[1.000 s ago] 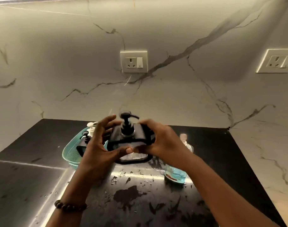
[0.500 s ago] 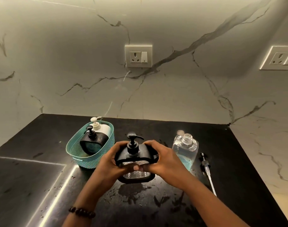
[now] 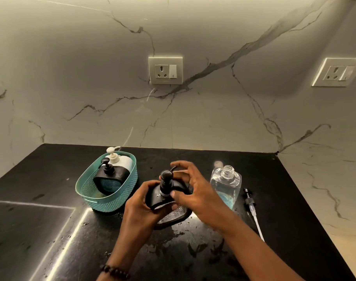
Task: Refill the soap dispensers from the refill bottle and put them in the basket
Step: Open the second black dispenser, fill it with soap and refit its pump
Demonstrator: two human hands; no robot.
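The teal basket [image 3: 120, 196], far left on the black surface [image 3: 31, 230], holds 2 dispensers: a black one [image 3: 112, 180] in front, a white one [image 3: 122, 161] behind. The uncapped refill bottle [image 3: 225, 185] at right is partly filled with blue liquid; its removed pump [image 3: 252, 207] lies just right of it. A third black dispenser [image 3: 167, 197] stands at centre, its body largely hidden by fingers. The left hand [image 3: 140, 207] grasps its left side; the right hand [image 3: 195, 191] pinches the pump collar, other fingers spread.
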